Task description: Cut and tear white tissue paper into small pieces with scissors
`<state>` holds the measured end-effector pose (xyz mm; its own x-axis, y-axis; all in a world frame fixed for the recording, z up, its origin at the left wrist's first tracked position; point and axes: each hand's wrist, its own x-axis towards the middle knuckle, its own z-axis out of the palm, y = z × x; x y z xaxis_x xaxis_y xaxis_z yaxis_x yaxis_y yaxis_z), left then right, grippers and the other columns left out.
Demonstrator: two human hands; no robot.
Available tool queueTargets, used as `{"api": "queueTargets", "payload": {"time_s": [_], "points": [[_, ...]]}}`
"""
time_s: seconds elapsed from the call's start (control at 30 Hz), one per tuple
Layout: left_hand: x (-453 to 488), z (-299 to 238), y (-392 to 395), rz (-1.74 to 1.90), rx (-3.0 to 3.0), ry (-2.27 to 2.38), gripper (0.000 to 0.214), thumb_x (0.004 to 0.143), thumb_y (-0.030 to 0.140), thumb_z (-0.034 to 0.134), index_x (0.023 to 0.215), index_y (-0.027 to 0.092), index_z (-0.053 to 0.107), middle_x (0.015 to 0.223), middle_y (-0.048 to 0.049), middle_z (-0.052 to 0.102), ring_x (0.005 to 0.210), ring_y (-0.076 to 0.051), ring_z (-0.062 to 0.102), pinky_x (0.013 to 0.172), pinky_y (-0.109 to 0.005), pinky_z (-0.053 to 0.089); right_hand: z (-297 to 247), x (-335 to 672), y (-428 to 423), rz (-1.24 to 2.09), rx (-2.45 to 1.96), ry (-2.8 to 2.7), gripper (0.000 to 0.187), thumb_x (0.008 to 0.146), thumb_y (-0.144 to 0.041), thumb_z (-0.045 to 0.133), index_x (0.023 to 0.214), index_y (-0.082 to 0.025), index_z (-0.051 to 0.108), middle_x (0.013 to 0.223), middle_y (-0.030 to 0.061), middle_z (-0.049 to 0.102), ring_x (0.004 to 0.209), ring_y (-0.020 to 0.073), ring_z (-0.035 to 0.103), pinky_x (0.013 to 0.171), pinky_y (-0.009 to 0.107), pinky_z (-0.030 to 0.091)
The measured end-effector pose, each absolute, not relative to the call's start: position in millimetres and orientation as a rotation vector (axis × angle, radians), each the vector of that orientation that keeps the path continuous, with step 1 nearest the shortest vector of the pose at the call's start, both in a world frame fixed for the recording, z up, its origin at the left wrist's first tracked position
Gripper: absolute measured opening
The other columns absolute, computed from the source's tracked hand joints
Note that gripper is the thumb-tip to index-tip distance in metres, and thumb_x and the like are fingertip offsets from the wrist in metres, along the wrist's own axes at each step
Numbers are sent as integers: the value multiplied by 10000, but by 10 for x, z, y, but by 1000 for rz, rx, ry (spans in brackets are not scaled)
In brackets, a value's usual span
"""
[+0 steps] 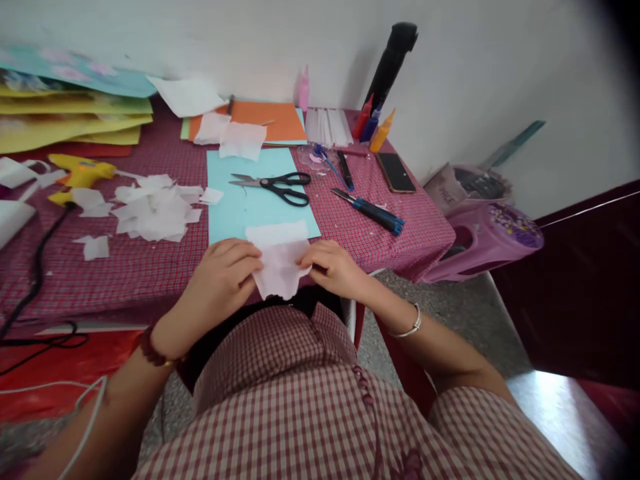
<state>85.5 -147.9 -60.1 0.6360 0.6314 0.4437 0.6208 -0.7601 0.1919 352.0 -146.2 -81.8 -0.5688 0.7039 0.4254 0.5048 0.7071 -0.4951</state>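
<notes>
My left hand [230, 270] pinches the left side of a thin white sheet of tissue paper [281, 263], and my right hand [335, 267] grips its right side. The upper part of the tissue lies over the near edge of a light blue sheet of paper [227, 207], while its ragged lower end hangs past the table edge. Black-handled scissors [273, 183] rest on the blue sheet, blades partly apart and pointing left. Left of that sheet lies a loose pile of cut white tissue pieces [155, 210]. A blue and black utility knife [373, 212] lies to the right.
On the checked tablecloth [165, 270] are a yellow glue gun [83, 171], a phone [396, 173], white glue sticks [329, 127] and small paint bottles [383, 131]. Orange paper [280, 120] lies at the back. A pink stool [480, 243] stands right of the table.
</notes>
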Motion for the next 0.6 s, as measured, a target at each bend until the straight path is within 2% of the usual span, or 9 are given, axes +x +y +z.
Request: {"api": "queueTargets", "payload": {"time_s": [0.1, 0.17, 0.3, 0.43, 0.5, 0.6], "points": [[898, -634, -1526, 687, 2774, 1044, 158, 832, 188, 581, 937, 195, 699, 1047, -87, 724, 1054, -282, 633, 1002, -496, 437, -892, 3534, -1493, 507, -1005, -2211, 137, 868, -117, 524, 885, -199, 632, 906, 33, 718, 899, 172, 634, 862, 339, 428], [897, -649, -1543, 691, 2705, 1027, 155, 832, 212, 596, 952, 214, 694, 1033, -68, 729, 1035, -269, 642, 998, -474, 435, -860, 3527, -1485, 596, -1061, -2120, 101, 894, -180, 532, 887, -196, 631, 873, 32, 699, 867, 167, 621, 845, 327, 431], [869, -655, -1605, 901, 2409, 1211, 136, 878, 295, 564, 817, 229, 666, 838, -19, 711, 814, -211, 648, 794, -351, 476, -765, 3486, -1451, 797, -1251, -1963, 174, 914, -293, 520, 784, -188, 572, 739, 6, 593, 720, 143, 539, 706, 285, 406], [876, -597, -1646, 913, 2066, 1518, 333, 871, 364, 551, 579, 210, 505, 550, 27, 477, 537, -142, 472, 548, -285, 353, -726, 3423, -1394, 859, -1376, -1868, 204, 894, -300, 514, 721, -192, 510, 662, -22, 487, 623, 119, 449, 619, 271, 338], [899, -577, -1620, 890, 1981, 1607, 389, 856, 391, 555, 534, 204, 443, 500, 34, 375, 492, -126, 390, 505, -279, 289, -719, 3389, -1357, 819, -1416, -1863, 204, 884, -294, 517, 707, -195, 492, 652, -26, 467, 612, 116, 434, 607, 269, 316], [938, -589, -1527, 877, 1935, 1692, 351, 831, 408, 575, 557, 206, 487, 487, 40, 396, 485, -124, 383, 510, -276, 273, -703, 3340, -1303, 697, -1522, -1905, 208, 877, -284, 519, 691, -196, 489, 624, -26, 446, 595, 119, 417, 594, 272, 285]]}}
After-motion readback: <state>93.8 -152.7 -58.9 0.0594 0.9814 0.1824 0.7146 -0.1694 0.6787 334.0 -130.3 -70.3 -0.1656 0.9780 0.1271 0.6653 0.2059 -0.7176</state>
